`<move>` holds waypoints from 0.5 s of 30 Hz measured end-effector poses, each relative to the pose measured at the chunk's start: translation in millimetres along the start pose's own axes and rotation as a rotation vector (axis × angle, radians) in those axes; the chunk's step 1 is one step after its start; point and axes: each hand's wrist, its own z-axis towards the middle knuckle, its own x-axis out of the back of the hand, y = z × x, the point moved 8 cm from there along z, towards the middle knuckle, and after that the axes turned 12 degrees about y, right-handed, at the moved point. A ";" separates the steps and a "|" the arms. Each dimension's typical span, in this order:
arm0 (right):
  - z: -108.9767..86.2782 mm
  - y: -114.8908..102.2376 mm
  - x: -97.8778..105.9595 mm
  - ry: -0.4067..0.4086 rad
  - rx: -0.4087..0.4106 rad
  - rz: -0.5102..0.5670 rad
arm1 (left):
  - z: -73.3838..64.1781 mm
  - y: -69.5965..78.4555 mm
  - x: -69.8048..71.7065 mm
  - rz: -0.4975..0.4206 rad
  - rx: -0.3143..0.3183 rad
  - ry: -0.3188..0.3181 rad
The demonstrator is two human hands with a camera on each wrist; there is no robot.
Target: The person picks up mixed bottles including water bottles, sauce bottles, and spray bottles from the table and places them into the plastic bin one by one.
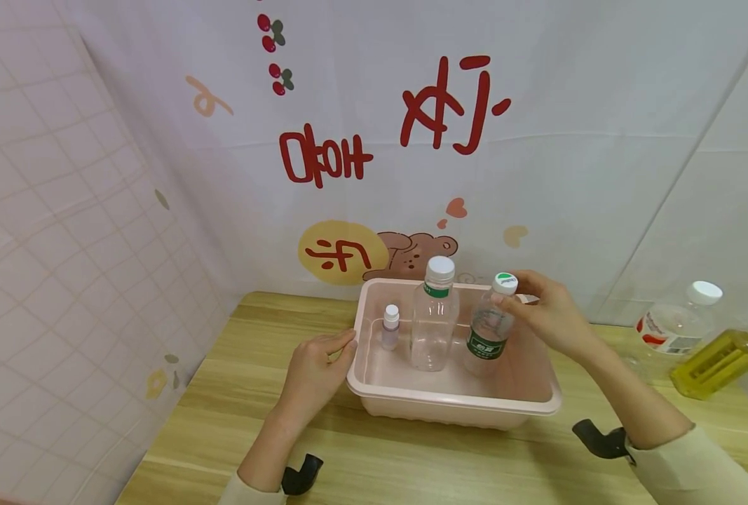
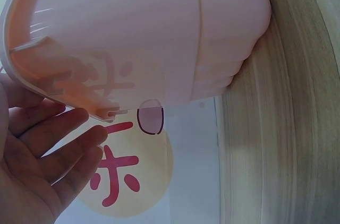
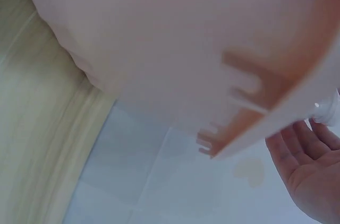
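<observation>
A pink plastic basin (image 1: 452,401) stands on the wooden table. My left hand (image 1: 315,368) holds its left rim; in the left wrist view the fingers (image 2: 69,144) extend under that rim. Inside the basin, my right hand (image 1: 553,312) pinches the neck of a clear plastic bottle (image 1: 488,337) with a green label and white cap. This bottle leans slightly to the right. Left of it a taller clear bottle (image 1: 433,333) stands upright, and a small white-capped vial (image 1: 390,328) is near the left wall. The right wrist view shows the right hand (image 3: 313,165) beyond the rim, the bottle mostly cut off.
On the table's right side stand a clear bottle (image 1: 673,326) with a red and white label and a dark-capped bottle of yellow liquid (image 1: 717,365). A printed cloth (image 1: 556,175) hangs behind the basin, and a checked cloth (image 1: 52,210) hangs at the left.
</observation>
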 end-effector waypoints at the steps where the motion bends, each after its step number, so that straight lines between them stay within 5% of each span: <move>1: -0.4 -0.8 2.0 0.002 0.004 -0.004 | -0.1 0.1 0.0 -0.001 -0.002 0.001; 15: -2.5 -7.2 31.5 0.071 0.079 -0.037 | -0.7 1.2 0.1 0.003 -0.003 0.001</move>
